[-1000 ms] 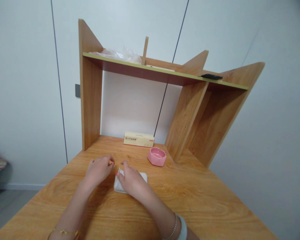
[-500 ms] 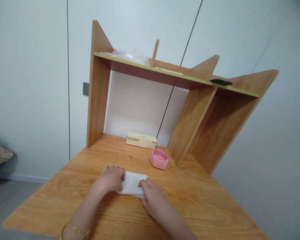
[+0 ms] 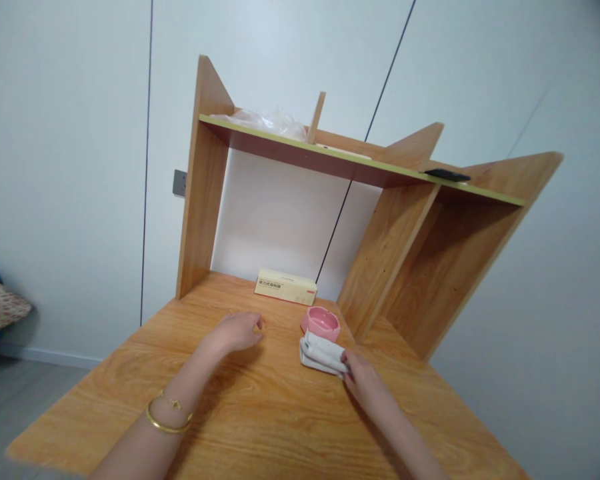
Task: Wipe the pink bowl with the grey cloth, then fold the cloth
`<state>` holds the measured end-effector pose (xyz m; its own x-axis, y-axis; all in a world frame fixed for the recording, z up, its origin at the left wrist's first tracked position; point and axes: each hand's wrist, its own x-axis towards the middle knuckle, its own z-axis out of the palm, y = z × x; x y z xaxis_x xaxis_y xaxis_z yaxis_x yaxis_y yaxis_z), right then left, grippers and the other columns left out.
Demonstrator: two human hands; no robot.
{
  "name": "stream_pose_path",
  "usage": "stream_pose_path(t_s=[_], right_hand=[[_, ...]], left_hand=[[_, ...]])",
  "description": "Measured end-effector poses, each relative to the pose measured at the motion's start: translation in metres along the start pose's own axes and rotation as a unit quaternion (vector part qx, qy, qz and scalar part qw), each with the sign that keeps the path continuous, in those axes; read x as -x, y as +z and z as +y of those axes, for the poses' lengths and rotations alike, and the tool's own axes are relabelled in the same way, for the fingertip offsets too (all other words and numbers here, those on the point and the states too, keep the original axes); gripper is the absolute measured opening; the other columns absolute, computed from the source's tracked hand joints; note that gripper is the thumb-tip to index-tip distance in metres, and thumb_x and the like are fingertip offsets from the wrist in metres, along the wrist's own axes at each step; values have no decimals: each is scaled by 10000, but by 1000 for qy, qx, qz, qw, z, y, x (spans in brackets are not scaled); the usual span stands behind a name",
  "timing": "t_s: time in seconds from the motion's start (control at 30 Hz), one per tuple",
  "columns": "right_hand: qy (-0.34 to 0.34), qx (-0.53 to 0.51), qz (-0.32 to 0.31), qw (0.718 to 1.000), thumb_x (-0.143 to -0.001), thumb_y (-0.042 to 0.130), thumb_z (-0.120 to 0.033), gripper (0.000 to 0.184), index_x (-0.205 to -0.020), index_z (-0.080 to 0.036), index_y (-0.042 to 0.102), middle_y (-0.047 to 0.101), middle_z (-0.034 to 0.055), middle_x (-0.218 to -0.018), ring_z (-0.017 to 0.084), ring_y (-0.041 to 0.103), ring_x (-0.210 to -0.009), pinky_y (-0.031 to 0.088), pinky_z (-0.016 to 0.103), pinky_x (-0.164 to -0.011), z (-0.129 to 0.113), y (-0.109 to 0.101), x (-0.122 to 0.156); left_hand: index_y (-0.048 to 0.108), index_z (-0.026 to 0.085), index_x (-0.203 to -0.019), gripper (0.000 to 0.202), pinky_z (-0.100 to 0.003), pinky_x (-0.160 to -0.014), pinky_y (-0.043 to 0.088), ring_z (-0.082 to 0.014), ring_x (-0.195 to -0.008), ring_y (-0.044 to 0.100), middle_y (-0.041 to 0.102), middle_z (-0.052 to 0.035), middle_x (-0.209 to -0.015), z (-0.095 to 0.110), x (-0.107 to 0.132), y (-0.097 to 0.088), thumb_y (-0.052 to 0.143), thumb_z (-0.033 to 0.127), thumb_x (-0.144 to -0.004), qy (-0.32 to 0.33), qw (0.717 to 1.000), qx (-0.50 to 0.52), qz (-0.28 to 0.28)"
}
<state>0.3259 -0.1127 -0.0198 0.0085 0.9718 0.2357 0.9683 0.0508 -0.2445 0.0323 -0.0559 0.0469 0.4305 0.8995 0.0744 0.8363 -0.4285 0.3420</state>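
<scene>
A folded white cloth [image 3: 321, 351] lies on the wooden desk [image 3: 260, 413], just in front of a pink hexagonal dish [image 3: 322, 323]. My right hand [image 3: 361, 380] grips the cloth's near right corner with closed fingers. My left hand [image 3: 236, 331] hovers over the desk to the left of the cloth, fingers loosely curled and apart, holding nothing. A gold bangle circles my left wrist.
A long cream box [image 3: 285, 287] rests against the white back panel. The wooden hutch [image 3: 200, 200] has an upper shelf with crumpled clear plastic [image 3: 265, 121] and a dark flat object [image 3: 447, 175]. An angled divider [image 3: 380, 267] rises right of the dish.
The cloth moved right, from the desk's middle to beside the pink dish, drawn by my right hand. My left hand let go of it and lifted away leftward.
</scene>
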Motion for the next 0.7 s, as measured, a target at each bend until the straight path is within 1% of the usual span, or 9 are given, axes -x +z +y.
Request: stream_pose_path(t_s=[0.07, 0.17, 0.23, 0.3, 0.37, 0.43, 0.5, 0.6, 0.7], right_hand=[[18, -1, -29, 999, -650, 500, -47, 271, -888, -166, 548, 608, 103, -939, 206, 564, -900, 392, 280, -805, 3, -8, -6], [42, -16, -51, 998, -685, 532, -141, 298, -980, -141, 571, 611, 125, -1005, 218, 570, -943, 399, 286, -816, -5, -26, -23], [78, -16, 17, 997, -775, 451, -213, 319, -1054, -100, 557, 600, 172, -1052, 234, 547, -1019, 386, 298, -843, -12, -34, -38], [129, -20, 65, 989, -838, 375, -317, 419, -1128, -48, 514, 582, 223, -1086, 260, 528, -1066, 385, 324, -851, -16, -35, -53], [175, -37, 66, 982, -856, 321, -448, 546, -1157, -28, 496, 591, 245, -1066, 277, 542, -1054, 404, 342, -824, -16, -29, -66], [210, -49, 53, 975, -840, 309, -531, 622, -1149, -31, 514, 611, 245, -1028, 281, 566, -1021, 423, 342, -791, -14, -20, -76], [234, -50, 53, 970, -836, 342, -504, 573, -1109, -49, 558, 631, 230, -996, 273, 583, -996, 432, 326, -772, -13, -11, -84], [246, -51, 60, 966, -835, 390, -363, 398, -1019, -102, 628, 661, 184, -947, 242, 599, -974, 432, 284, -761, -11, -2, -88], [249, -52, 66, 965, -823, 407, -292, 336, -990, -129, 649, 670, 163, -922, 233, 600, -971, 427, 270, -757, -10, 2, -86]], left_hand=[[600, 197, -945, 226, -279, -715, 422, -190, -783, 609, 668, -51, -852, -3, -11, 6, 480, 217, -754, 1, 1000, 3, 10], [601, 174, -932, 221, -289, -746, 424, -203, -850, 602, 658, -80, -902, -7, -26, 17, 457, 180, -763, 3, 1000, 6, 30], [589, 155, -953, 237, -291, -806, 406, -203, -936, 576, 636, -100, -985, -10, -32, 25, 436, 143, -772, 14, 998, 9, 54], [575, 148, -976, 248, -276, -848, 386, -187, -984, 554, 616, -102, -1037, -12, -34, 33, 418, 122, -785, 25, 997, 16, 75], [571, 150, -978, 255, -259, -854, 382, -170, -981, 555, 616, -93, -1042, -14, -33, 40, 410, 99, -787, 29, 996, 24, 87], [573, 155, -964, 254, -249, -830, 393, -162, -945, 572, 631, -81, -1017, -16, -32, 46, 408, 84, -785, 25, 995, 33, 90], [574, 157, -955, 246, -248, -794, 405, -164, -908, 587, 645, -77, -986, -17, -32, 50, 405, 85, -791, 12, 995, 40, 92], [567, 154, -975, 239, -260, -760, 408, -182, -886, 595, 657, -85, -949, -19, -34, 53, 401, 110, -809, -12, 994, 47, 95], [559, 163, -995, 231, -262, -721, 407, -186, -847, 603, 665, -80, -906, -20, -36, 54, 404, 143, -824, -25, 994, 53, 93]])
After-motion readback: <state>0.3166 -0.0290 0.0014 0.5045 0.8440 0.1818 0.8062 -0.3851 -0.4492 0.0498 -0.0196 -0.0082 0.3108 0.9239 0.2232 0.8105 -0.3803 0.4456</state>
